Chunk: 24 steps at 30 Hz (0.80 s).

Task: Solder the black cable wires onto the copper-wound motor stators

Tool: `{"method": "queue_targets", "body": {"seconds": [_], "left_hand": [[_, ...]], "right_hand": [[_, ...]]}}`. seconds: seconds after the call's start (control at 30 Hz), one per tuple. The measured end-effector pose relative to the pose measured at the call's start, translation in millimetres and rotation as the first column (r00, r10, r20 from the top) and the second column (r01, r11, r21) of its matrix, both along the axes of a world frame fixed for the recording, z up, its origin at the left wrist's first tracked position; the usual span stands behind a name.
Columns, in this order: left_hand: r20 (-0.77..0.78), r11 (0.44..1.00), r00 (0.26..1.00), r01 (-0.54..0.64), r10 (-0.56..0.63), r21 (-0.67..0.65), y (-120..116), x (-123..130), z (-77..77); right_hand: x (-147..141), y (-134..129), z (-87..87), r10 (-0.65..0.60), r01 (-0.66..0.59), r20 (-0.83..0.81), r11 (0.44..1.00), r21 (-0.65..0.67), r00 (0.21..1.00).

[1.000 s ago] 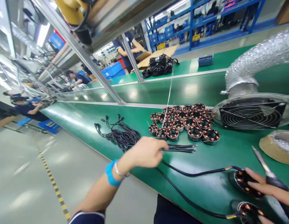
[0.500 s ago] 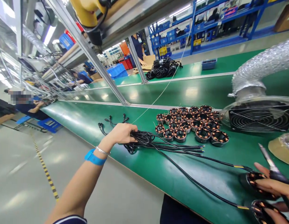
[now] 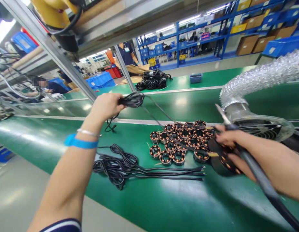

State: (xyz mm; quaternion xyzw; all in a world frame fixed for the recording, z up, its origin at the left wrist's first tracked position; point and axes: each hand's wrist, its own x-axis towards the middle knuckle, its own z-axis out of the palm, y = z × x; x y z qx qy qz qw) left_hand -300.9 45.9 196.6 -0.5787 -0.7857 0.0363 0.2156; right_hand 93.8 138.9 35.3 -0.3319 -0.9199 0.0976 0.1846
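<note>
My left hand [image 3: 107, 104] is closed around a coiled bundle of black cable [image 3: 135, 100], raised above the bench. From it, strands run right toward the stators. My right hand [image 3: 233, 138] grips black motor stators with copper windings [image 3: 220, 161]; how many is partly hidden by the fingers. The same hand also holds a soldering iron [image 3: 222, 114], its metal tip pointing up and left. Below my left hand, more black cables [image 3: 113, 167] lie on the green bench, their stripped ends pointing right. Several stators [image 3: 165, 157] stand grouped left of my right hand.
Behind my right hand stands a round fan [image 3: 265, 129] with a silver foil duct [image 3: 255, 74]. Across the metal rail lie a black cable pile [image 3: 154, 79] and a small blue bin [image 3: 196, 78]. A yellow machine [image 3: 54, 14] hangs overhead. Other people are farther back.
My left hand has lifted a cable coil off the bench pile. My right hand has raised the stators and soldering iron and moved toward the fan. The view has turned right.
</note>
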Motion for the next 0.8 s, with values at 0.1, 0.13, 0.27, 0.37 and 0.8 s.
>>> {"method": "queue_targets", "body": {"seconds": [0.1, 0.13, 0.27, 0.37, 0.8], "left_hand": [[0.007, 0.974, 0.999, -0.038, 0.037, 0.223, 83, -11, -10.3], [0.04, 0.956, 0.998, -0.048, 0.038, 0.29, 109, -13, -15.5], [0.126, 0.964, 0.988, 0.058, -0.093, 0.258, 178, -16, -48.8], [0.144, 0.981, 0.977, 0.138, -0.157, 0.136, 186, -24, -89.1], [0.309, 0.997, 0.951, -0.01, -0.014, 0.078, 111, -67, -183.8]], "right_hand": [[-75, 58, 50.2, -0.032, 0.031, 0.116, 0.999, 0.01, 0.993], [-98, 76, 63.2, -0.046, 0.043, 0.119, 0.999, 0.024, 0.992], [-157, 134, 77.1, -0.129, 0.124, 0.161, 0.991, 0.046, 0.978], [-173, 164, 57.3, -0.227, 0.226, 0.216, 0.974, 0.03, 0.95], [-177, 194, 32.9, -0.406, 0.413, 0.428, 0.907, 0.083, 0.808]]}}
